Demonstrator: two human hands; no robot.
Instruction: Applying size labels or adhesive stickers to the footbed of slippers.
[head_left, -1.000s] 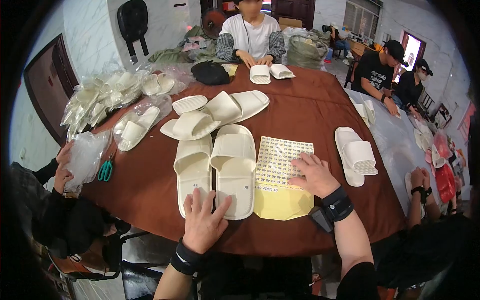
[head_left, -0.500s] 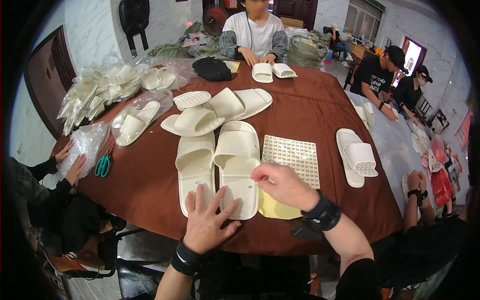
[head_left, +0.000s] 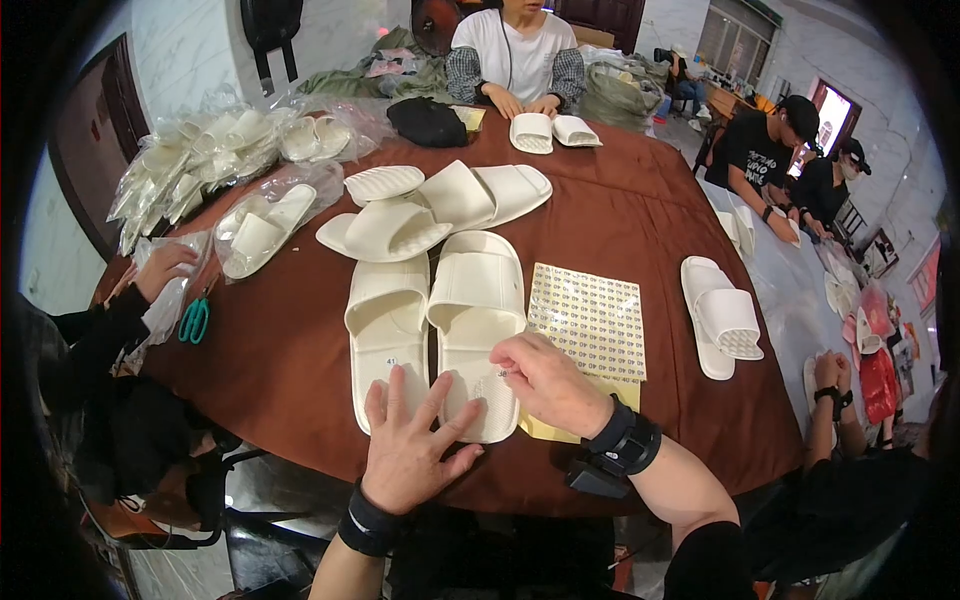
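Observation:
Two cream slide slippers stand side by side in front of me, toes away. My left hand [head_left: 420, 445] is open, fingers spread flat over the heel ends of the left slipper [head_left: 388, 290] and the right slipper [head_left: 477, 280]. A small sticker [head_left: 391, 363] shows on the left insole. My right hand [head_left: 545, 378] is closed in a pinch at the right slipper's inner sole, its fingertips over another small sticker [head_left: 503, 374] that they partly hide. Whether anything is between those fingertips is hidden. Beside the right slipper lies a sheet of printed stickers [head_left: 587, 315] on yellow backing paper [head_left: 545, 425].
More cream slippers [head_left: 440, 205] lie just beyond the pair, another pair [head_left: 720, 315] to the right. At left are teal-handled scissors [head_left: 195, 318], bagged slippers [head_left: 205, 150] and a co-worker's hand [head_left: 165, 268] on clear plastic. Across the brown-covered table [head_left: 610, 215] a person handles slippers [head_left: 532, 133].
My right hand has moved left from the slipper's edge onto the sticker on its insole. My left hand stays spread. The co-worker's hand at left has lifted on the plastic.

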